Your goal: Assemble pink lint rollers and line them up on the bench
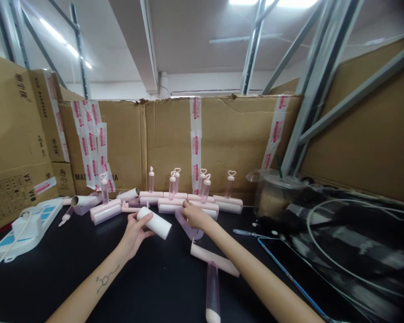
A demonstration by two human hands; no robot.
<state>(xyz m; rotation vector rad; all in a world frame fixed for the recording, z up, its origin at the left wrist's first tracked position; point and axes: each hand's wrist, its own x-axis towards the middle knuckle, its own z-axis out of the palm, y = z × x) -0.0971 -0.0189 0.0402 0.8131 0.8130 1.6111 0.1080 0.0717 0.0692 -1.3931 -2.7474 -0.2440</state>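
Observation:
My left hand [134,237] is closed around a white sticky-paper roll [158,225], thumb on top, held tilted just above the black table [148,291]. To its right, my right hand [195,216] pinches a translucent pinkish cover [195,233] near the front row of pink lint rollers [170,205]; part of the cover is behind my fingers. A pale pink roller frame [218,259] lies below my right forearm. Touching its lower side is a clear pink tube-shaped handle [212,287] with a pale end.
Lint rollers with upright heart-topped handles [230,181] line the cardboard wall [168,139]. A loose roll [84,200] and a power strip [27,229] are at left. On the right are a screwdriver [245,233], a tablet [296,273], a lidded cup [274,197] and a white cable [309,220].

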